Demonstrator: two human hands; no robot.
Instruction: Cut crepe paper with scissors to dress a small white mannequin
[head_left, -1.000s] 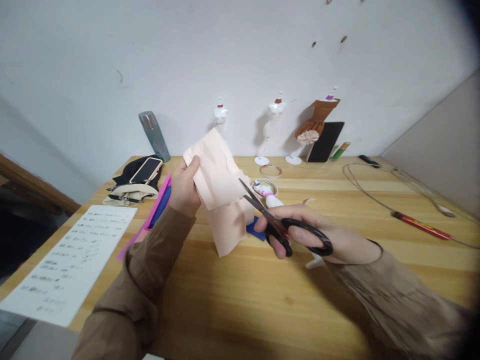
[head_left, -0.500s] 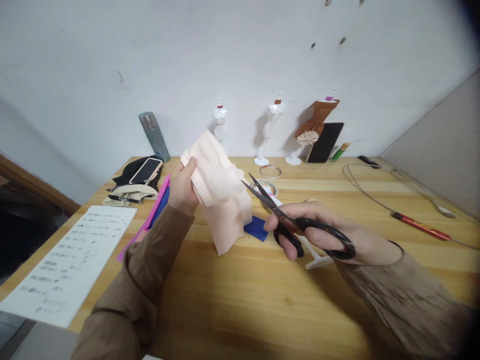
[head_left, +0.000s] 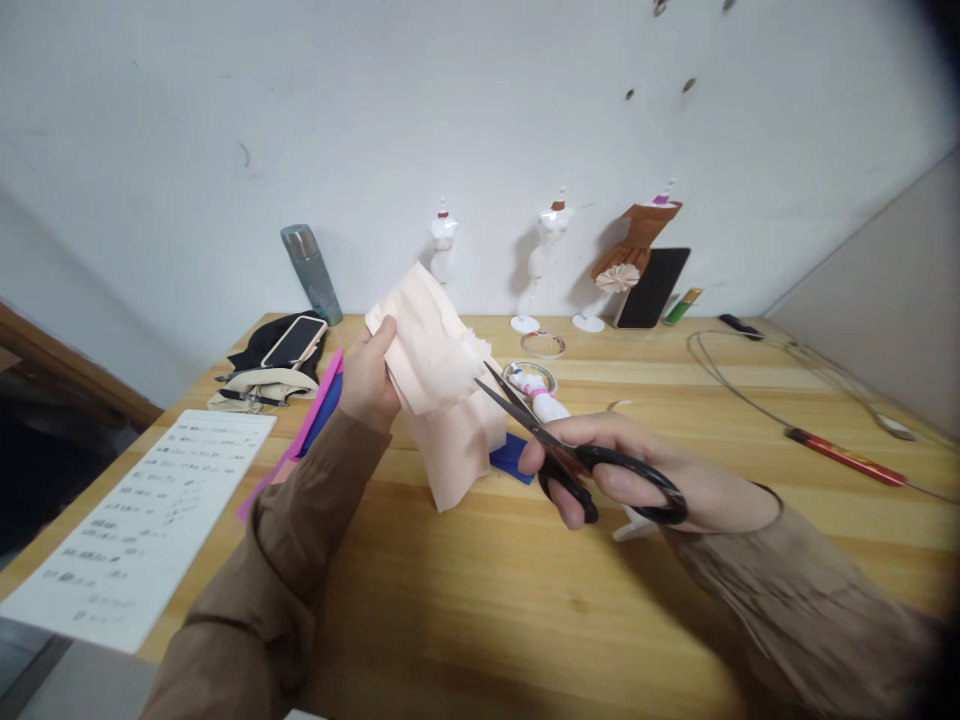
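Pale pink crepe-like paper (head_left: 435, 370), folded and rough along its right edge, is pinched at its left side by my left hand (head_left: 373, 372). My right hand (head_left: 630, 470) has its fingers through the black handles of a pair of scissors (head_left: 540, 430). The blades are slightly parted, and their tips are at the right edge of the paper; I cannot tell whether they touch it. Under the paper and scissors lies a blue piece (head_left: 513, 457). A small white mannequin (head_left: 551, 408) with a pink band lies on the table behind the scissors.
Two white mannequins (head_left: 444, 240) and one in a brown dress (head_left: 641, 235) stand along the wall. A flask (head_left: 313, 275), phone (head_left: 295, 342) and written sheet (head_left: 142, 520) are on the left. A cable (head_left: 735, 385) and red tool (head_left: 847, 457) lie right.
My right hand has moved the scissors a little left, bringing the blade tips to the paper's edge. My left hand and the paper are nearly unchanged.
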